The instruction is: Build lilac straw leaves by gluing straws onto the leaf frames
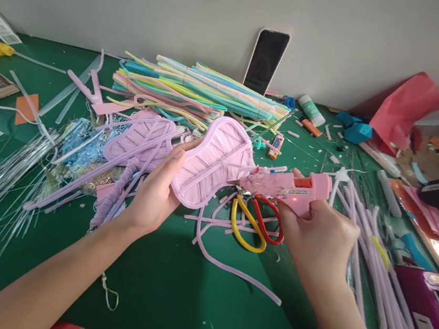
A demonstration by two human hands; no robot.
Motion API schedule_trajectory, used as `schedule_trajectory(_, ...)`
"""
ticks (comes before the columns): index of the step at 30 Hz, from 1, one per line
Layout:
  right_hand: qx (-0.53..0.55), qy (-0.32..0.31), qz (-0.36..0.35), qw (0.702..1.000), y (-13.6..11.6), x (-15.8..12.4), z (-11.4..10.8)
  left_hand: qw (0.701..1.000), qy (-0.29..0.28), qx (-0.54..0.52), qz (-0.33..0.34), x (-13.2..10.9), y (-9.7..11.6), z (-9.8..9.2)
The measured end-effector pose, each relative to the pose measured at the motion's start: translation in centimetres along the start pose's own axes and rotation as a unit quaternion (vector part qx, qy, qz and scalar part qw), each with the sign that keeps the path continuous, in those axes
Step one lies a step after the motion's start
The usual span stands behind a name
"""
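My left hand (160,195) grips the left edge of a lilac pipe-cleaner wing (213,166), thumb on its face. The wing has a curved outline, a filled middle and a long loose tail hanging down to the right. My right hand (317,233) is wrapped round a pink hot glue gun (296,189) with a small orange light lit on its side. The gun's nozzle meets the wing's right edge; whether it touches cannot be made out. Just below the gun lie scissors (249,231) with one yellow and one red handle.
A second lilac wing (140,142) and a wrapped stem (117,192) lie left. Behind are bundled coloured pipe cleaners (196,93) and a phone (266,61) against the wall. Wires (12,178) spread left; lilac pipe cleaners (379,256) and a purple box (425,309) sit right.
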State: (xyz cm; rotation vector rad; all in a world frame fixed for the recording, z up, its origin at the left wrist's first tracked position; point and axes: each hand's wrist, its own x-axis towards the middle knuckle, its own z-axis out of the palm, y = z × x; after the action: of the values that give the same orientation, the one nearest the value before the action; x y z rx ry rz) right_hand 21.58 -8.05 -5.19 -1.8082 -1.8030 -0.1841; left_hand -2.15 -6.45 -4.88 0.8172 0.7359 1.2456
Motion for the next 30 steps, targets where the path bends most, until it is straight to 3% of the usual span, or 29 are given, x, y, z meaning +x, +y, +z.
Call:
schedule_trajectory(22, -0.028, 0.002, -0.008, 1.0, -0.01, 0.23, -0.23, 1.0, 0.013, 0.003, -0.007, 0.12, 0.09, 0.25)
schedule_trajectory(30, -0.029, -0.012, 0.077, 0.997, -0.06, 0.58, -0.49, 0.999, 0.036, 0.021, -0.016, 0.0, 0.23, 0.39)
